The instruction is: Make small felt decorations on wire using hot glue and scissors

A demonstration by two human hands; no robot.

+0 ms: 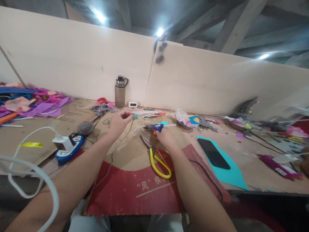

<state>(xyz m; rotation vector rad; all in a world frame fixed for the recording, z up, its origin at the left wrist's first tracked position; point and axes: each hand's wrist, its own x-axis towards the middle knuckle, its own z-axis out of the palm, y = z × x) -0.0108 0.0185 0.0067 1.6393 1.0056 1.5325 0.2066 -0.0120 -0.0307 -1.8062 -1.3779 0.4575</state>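
My left hand (122, 120) is pinched on a small teal piece (135, 116) at its fingertips. A thin grey yarn (111, 161) runs down from near these fingers over the cardboard. My right hand (166, 137) is closed round a blue glue gun (158, 128), its nozzle end towards the left; a whitish glue stick (172, 125) sticks out at its back. Most of the handle is hidden by the hand. Just below lie yellow-handled scissors (160, 166), and a red-orange handle (165, 158) partly covered by my right forearm. Clear, stringy scraps (139, 129) lie between the hands.
A water bottle (120, 93) and a small white clock (133, 104) stand by the back panel. At left are a grey yarn ball (86, 128) and a blue power strip (70, 149). A black phone (213, 154) rests on teal sheet (235, 175) at right. White cable (54, 193) loops front left.
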